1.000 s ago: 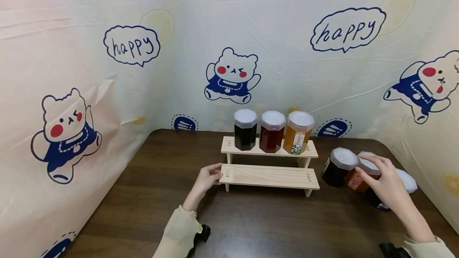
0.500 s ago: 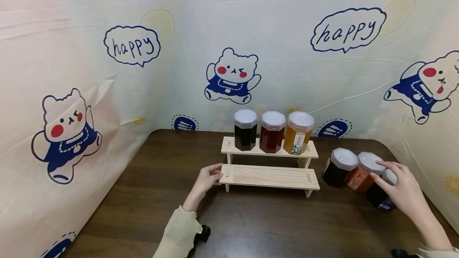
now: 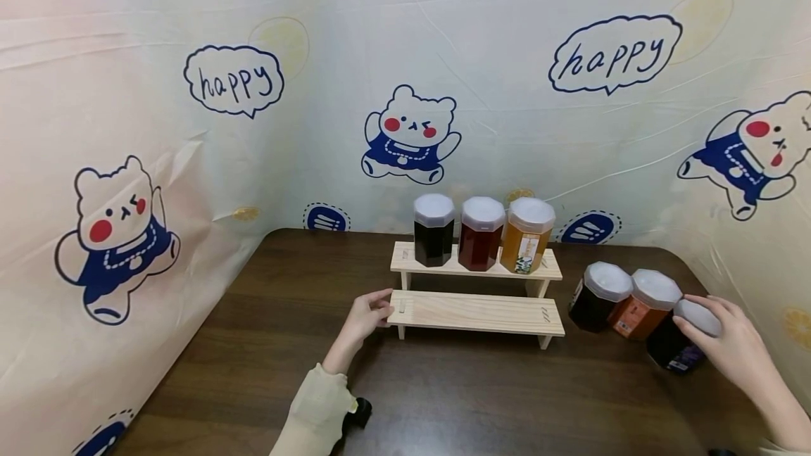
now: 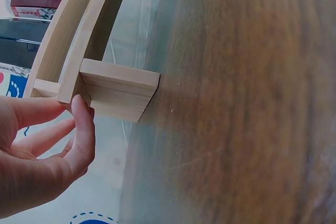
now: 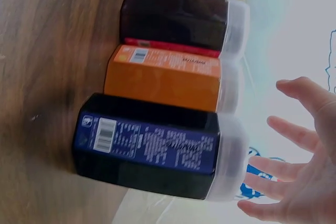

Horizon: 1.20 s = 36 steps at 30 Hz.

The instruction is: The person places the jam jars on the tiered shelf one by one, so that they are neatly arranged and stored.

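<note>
My left hand (image 3: 364, 319) pinches the left end of the lower tier of a light wooden two-tier rack (image 3: 475, 312). The left wrist view shows thumb and finger at the corner of the board (image 4: 72, 85). At the right, my right hand (image 3: 728, 343) is over the white lid of a dark jar with a blue label (image 5: 152, 145). In the right wrist view its fingers (image 5: 294, 132) are spread beyond the lid, holding nothing. An orange jar (image 3: 636, 315) and another dark jar (image 3: 595, 308) stand beside that one in a slanting row.
On the upper tier stand a black jar (image 3: 434, 241), a dark red jar (image 3: 479, 245) and an amber jar (image 3: 522, 248), all with white lids. A printed cloth (image 3: 317, 132) surrounds the brown wooden table (image 3: 285, 294) at the back and sides.
My right hand has moved right and slightly toward me, from over the orange jar to the nearest dark jar. The left hand, the rack and the jars have stayed in place.
</note>
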Tool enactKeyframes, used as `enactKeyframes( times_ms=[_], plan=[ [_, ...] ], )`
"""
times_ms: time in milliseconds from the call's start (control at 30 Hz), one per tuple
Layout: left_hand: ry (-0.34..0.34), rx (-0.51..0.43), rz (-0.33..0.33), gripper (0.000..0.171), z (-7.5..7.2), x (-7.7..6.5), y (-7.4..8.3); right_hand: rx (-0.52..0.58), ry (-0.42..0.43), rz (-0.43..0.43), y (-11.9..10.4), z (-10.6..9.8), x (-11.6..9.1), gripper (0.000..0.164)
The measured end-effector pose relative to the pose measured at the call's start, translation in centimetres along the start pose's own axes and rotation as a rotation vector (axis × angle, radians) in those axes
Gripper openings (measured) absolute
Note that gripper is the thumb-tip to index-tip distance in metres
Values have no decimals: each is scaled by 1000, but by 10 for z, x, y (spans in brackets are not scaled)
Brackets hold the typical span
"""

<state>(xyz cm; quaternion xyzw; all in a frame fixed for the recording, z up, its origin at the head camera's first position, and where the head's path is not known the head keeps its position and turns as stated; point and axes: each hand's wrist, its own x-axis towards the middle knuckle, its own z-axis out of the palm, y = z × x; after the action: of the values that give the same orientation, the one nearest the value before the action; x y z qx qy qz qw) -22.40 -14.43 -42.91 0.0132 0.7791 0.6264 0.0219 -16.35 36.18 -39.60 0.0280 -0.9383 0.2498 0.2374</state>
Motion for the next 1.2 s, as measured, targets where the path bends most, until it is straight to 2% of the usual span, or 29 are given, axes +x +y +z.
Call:
enactKeyframes(
  times_ms=[400,633,967,1200],
  plan=[
    [-2,-12,-7,37,0,2,-4,-6,1,1,17,0,-6,44],
    [14,-11,-15,38,1,20,-31,21,-13,24,28,3,-10,48],
    [19,-21,-11,39,2,20,-30,29,20,32,35,8,-9,47],
    [42,-27,-17,38,2,20,-31,46,37,133,32,14,-8,52]
  ],
)
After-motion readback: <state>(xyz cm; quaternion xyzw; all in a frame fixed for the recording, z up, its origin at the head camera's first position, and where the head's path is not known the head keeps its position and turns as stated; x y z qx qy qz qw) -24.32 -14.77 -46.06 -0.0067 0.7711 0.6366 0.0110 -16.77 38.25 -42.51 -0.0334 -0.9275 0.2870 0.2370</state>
